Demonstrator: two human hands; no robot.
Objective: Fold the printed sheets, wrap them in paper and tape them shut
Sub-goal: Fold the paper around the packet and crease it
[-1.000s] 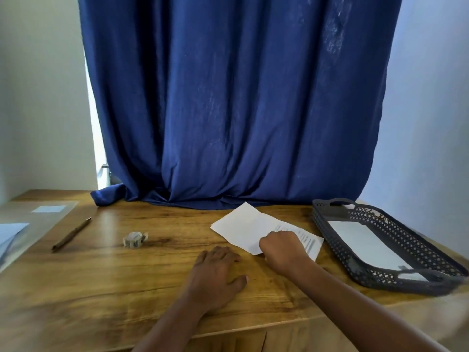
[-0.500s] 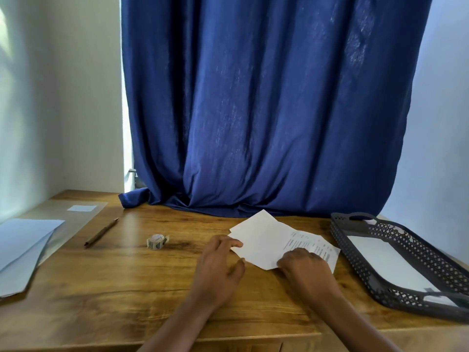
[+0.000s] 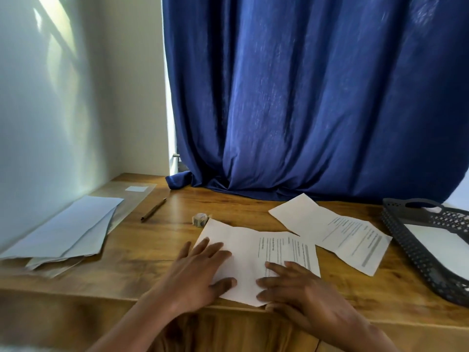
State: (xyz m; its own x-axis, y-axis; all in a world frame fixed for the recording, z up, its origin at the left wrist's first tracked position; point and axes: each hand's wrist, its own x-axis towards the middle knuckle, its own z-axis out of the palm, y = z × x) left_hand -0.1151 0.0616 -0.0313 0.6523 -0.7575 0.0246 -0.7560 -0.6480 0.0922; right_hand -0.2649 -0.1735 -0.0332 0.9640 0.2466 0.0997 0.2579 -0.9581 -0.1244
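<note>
- Both hands lying flat, fingers straight: left hand [image 3: 196, 274] and right hand [image 3: 299, 288] pressing folded printed sheet [image 3: 258, 260] at near table [image 3: 142, 270] edge
- Second printed sheet [image 3: 330, 227] lying beyond, right
- Tape roll [image 3: 201, 219] sitting just behind
- Wrapping paper stack [image 3: 68, 229] lying far left

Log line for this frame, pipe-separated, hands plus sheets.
left hand flat on near printed sheet | right hand flat on it too | second printed sheet lies behind | tape roll untouched
</note>
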